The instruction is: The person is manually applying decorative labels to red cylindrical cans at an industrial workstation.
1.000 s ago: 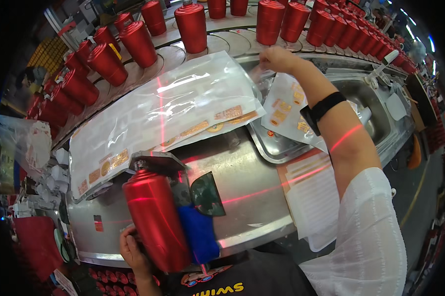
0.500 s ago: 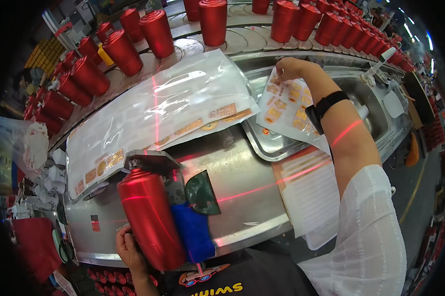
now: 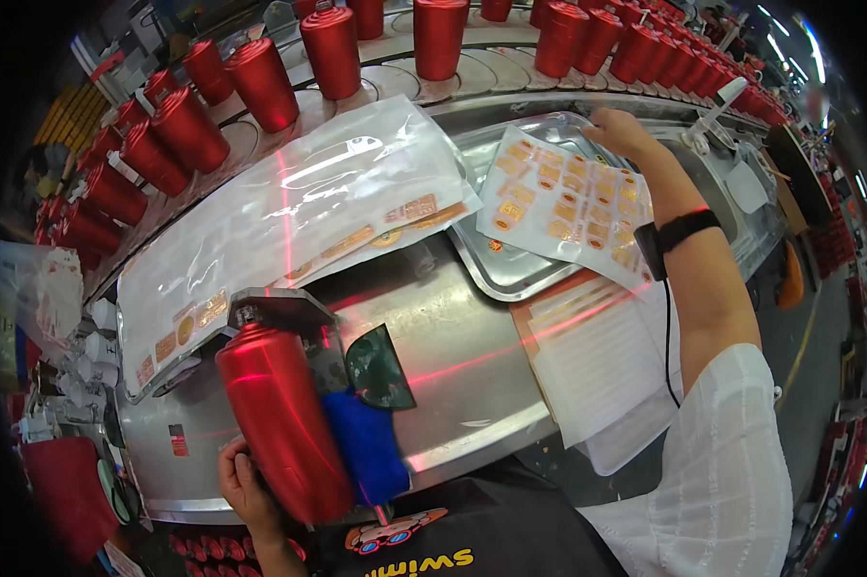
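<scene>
A glossy red bottle-shaped container [image 3: 284, 418] lies tilted against a metal holder [image 3: 284, 306], its neck at the far end. My left hand [image 3: 247, 490] is beside its lower left side, fingers curled; whether they grip anything is hidden. Farther right, my right hand [image 3: 624, 133] is over the far right rim of a metal tray [image 3: 499, 282]. Its fingers bend downward, and anything between the tips is too small to make out. Below that hand a white sheet of gold-and-orange decals [image 3: 566, 207] lies across the tray. A single small orange decal [image 3: 495, 245] sits on the tray's bottom.
A large plastic-covered sheet [image 3: 270, 221] spreads over the left of the metal table [image 3: 462, 361]. Beside the container are a blue cloth [image 3: 371, 452] and a dark green curved piece [image 3: 380, 370]. White papers [image 3: 597, 375] lie at right. Red containers [image 3: 440, 38] line a conveyor behind.
My right hand has moved right, off the decal sheet's upper left corner. The sheet has shifted left and lies flatter. My left hand stays beside the red container.
</scene>
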Available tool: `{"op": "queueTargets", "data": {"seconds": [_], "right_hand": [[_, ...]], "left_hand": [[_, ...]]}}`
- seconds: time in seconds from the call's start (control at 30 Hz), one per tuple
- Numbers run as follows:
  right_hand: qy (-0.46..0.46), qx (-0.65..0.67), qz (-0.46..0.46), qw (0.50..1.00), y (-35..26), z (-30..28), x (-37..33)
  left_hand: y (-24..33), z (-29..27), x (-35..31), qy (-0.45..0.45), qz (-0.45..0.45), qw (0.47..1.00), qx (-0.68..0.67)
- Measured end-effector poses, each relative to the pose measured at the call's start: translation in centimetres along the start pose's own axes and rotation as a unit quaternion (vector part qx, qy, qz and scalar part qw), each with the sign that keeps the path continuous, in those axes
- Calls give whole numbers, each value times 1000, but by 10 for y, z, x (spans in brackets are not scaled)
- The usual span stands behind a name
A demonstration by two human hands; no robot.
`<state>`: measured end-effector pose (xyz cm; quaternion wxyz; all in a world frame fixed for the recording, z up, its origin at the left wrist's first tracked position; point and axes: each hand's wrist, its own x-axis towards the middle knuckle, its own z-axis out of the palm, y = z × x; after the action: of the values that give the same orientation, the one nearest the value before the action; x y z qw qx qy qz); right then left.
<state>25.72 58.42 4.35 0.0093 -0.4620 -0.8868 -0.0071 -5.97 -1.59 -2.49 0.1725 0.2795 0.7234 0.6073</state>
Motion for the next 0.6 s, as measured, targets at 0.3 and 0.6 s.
{"op": "queueTargets", "data": {"seconds": [0.3,0.6], "right_hand": [[-83,239,387,887,73,9,-141],[-66,794,216,564,67,28,-174]], "left_hand": [[5,2,3,-9,14,999,36],[1,1,2,-12,12,1000,-23]]}}
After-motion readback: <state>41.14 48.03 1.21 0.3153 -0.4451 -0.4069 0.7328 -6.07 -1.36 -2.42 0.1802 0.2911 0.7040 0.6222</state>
